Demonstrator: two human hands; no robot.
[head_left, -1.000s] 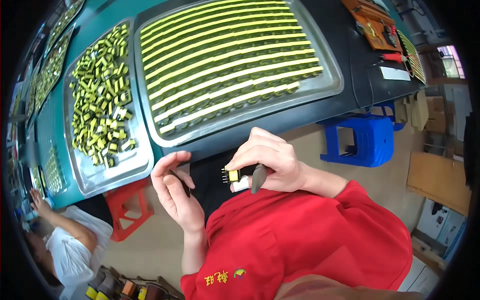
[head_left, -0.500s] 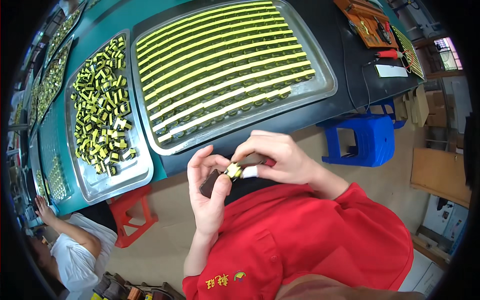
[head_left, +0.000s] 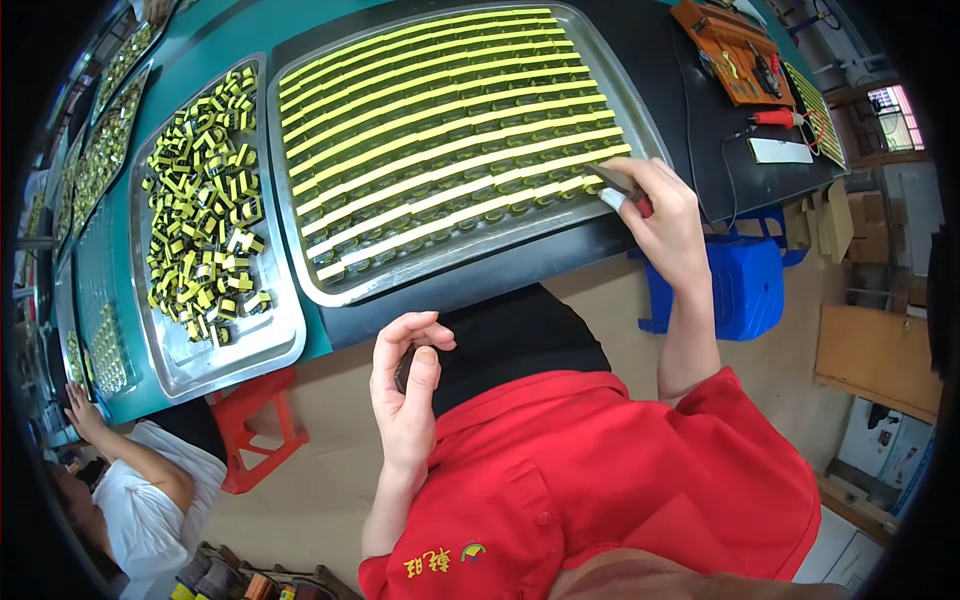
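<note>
My right hand (head_left: pixel 668 222), with white wrapping on one finger, is closed around a red-handled tool (head_left: pixel 643 204) with a dark flat end. It is at the right end of the front row in the large metal tray (head_left: pixel 655 135), beside a small yellow-and-black part (head_left: pixel 592 184). Long rows of such yellow-topped parts (head_left: pixel 450 125) fill this tray. In front of the table's edge, my left hand (head_left: pixel 405 390) is held up with its fingers curled around a dark object (head_left: pixel 404 370), mostly hidden in the palm.
A narrower tray (head_left: pixel 285 345) of loose yellow-and-black parts stands left. At the far right lie an orange tool box (head_left: pixel 735 50), a red-handled cable tool (head_left: pixel 775 118) and a white strip (head_left: pixel 780 151). Blue (head_left: pixel 735 290) and red stools (head_left: pixel 262 430) stand below. Another person (head_left: pixel 165 490) sits left.
My right hand has moved away from my left, up and right to the end of the front row, with the tool and a yellow part. My left hand stays near my lap.
</note>
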